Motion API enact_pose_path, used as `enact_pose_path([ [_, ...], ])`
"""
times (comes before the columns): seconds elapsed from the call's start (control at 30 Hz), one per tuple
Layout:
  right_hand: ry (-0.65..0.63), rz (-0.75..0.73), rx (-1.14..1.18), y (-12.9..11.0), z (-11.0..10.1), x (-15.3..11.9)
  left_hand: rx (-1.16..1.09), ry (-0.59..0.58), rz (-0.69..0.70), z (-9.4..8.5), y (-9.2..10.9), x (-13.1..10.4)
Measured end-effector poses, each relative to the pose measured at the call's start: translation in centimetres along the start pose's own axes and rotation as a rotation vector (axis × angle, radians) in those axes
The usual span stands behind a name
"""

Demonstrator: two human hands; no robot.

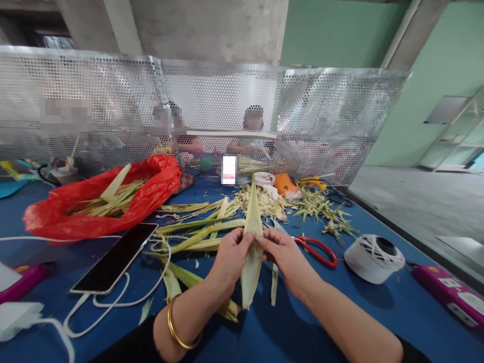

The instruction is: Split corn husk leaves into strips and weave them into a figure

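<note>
A long pale green husk leaf (251, 267) stands lengthwise between my hands, its pointed tip up and away from me. My left hand (232, 254) pinches its left edge near the middle, and my right hand (282, 252) pinches the right edge, thumbs almost touching. A narrow strip of husk (274, 285) hangs below my right fingers. Just beyond my right hand lie scissors with red handles (319, 252), their blades partly hidden. Loose green husk strips (200, 237) are spread on the blue table (287, 333) past my left hand.
At the left are a red plastic bag (166, 176) of husks, a phone (115, 259) with a white cable, and a charger (18, 320). A white spool (372, 259) stands right. Husk scraps (264, 204) lie ahead, before a perforated screen (223, 91) with people behind.
</note>
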State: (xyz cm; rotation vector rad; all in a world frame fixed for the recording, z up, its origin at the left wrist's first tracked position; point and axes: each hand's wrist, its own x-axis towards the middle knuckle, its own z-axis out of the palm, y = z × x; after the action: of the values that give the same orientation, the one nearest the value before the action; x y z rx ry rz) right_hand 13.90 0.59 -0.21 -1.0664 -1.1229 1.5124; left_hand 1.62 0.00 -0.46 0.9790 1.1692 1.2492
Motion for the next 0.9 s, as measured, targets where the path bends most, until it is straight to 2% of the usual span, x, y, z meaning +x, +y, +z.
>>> enact_pose_path([
  [0.23,-0.053,0.049,0.155,0.31,-0.32,0.21,-0.091,-0.061,-0.058,0.50,0.57,-0.38],
  [0.37,-0.071,0.055,0.184,0.40,-0.27,0.18,-0.088,-0.081,-0.022,0.43,0.43,-0.25],
  [0.5,-0.114,0.048,0.203,0.22,-0.29,0.14,-0.110,-0.096,-0.058,0.37,0.30,-0.14],
  [0.6,-0.087,0.046,0.180,0.05,-0.27,0.18,-0.095,-0.083,-0.060,0.37,0.27,-0.16],
  [0.73,-0.093,0.018,0.149,0.03,-0.13,0.14,-0.002,-0.044,0.050,0.29,0.15,-0.06],
  [0.9,-0.124,0.017,0.178,-0.43,-0.10,-0.18,0.258,0.046,0.222,-0.15,-0.05,0.41],
])
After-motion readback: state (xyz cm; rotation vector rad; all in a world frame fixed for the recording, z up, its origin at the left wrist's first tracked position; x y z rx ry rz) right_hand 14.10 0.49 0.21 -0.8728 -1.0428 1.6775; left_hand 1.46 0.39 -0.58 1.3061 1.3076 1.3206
